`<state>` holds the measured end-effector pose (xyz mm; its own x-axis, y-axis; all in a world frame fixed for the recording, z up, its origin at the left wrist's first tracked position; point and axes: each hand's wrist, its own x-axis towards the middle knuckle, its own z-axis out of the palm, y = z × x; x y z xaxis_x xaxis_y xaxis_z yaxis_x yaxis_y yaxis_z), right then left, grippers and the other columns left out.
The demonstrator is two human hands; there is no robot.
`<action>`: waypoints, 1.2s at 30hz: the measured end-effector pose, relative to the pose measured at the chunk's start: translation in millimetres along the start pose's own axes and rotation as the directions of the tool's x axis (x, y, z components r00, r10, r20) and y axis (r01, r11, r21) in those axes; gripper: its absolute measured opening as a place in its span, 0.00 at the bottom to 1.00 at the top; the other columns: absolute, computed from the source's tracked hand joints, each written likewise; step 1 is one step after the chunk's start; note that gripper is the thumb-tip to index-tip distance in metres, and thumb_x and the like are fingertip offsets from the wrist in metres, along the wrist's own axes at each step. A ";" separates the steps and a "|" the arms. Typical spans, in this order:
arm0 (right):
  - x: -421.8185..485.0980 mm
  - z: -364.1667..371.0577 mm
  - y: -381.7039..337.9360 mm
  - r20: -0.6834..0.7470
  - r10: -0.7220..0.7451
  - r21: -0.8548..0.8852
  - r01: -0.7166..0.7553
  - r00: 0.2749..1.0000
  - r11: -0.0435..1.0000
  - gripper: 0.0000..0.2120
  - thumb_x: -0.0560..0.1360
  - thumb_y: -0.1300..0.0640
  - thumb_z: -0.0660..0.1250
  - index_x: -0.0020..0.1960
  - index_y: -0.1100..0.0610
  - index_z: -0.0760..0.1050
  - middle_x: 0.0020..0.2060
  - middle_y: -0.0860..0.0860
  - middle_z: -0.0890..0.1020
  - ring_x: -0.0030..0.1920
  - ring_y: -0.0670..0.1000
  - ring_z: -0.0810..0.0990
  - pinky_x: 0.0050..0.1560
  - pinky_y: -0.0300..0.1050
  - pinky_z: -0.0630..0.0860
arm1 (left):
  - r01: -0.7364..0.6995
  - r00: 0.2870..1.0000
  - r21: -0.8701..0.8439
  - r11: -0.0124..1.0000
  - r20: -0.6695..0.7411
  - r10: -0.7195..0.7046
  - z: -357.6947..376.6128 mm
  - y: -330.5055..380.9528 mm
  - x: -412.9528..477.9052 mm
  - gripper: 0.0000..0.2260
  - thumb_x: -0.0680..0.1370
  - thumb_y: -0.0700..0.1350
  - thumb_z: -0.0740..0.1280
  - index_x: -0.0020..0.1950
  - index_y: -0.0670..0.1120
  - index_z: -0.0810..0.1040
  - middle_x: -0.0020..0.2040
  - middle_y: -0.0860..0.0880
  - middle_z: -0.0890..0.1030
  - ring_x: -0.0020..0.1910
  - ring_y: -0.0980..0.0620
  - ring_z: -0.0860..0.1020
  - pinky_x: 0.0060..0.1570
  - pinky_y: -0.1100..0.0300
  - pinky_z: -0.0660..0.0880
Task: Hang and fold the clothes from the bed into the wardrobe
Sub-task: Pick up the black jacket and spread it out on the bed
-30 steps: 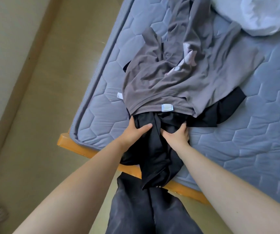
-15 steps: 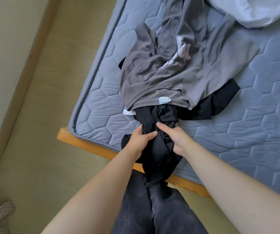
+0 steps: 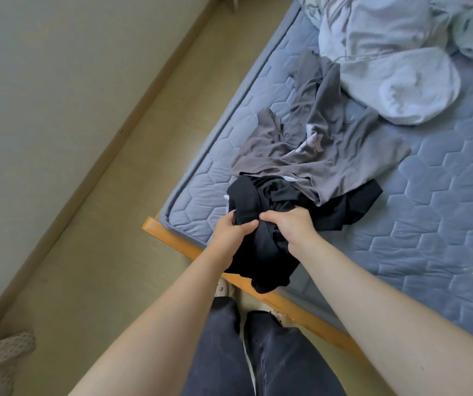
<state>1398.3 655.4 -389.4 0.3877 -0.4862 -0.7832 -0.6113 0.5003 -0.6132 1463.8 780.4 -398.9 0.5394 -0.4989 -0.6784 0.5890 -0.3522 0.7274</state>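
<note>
Left hand [image 3: 231,233], right hand [image 3: 290,227] grip garment [image 3: 261,254]

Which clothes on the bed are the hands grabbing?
The black garment: both the left hand and right hand grip it. The grey shirt and white heap lie untouched.

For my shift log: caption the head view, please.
Left hand and right hand grip black garment lying partly under grey shirt on the mattress.

Forearms [image 3: 172,304] bare. Trousers [image 3: 281,358] dark washed grey, seamed. Slippers [image 3: 225,287] pale, dotted, mostly hidden.
</note>
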 end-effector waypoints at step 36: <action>-511.5 -178.4 -59.6 0.124 -0.941 -0.360 0.898 0.314 0.253 0.44 0.68 0.59 0.73 0.75 0.49 0.51 0.69 0.52 0.63 0.70 0.52 0.63 0.71 0.56 0.64 | -0.726 0.580 0.484 0.489 0.049 0.813 121.1 132.6 -483.6 0.18 0.66 0.36 0.76 0.40 0.59 0.77 0.34 0.67 0.80 0.34 0.70 0.78 0.31 0.74 0.73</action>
<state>1113.4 746.5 66.1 0.7829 -0.5348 0.3180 -0.0547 -0.5682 -0.8211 1208.2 879.0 38.2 0.7623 -0.6145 0.2031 -0.3948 -0.1929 0.8983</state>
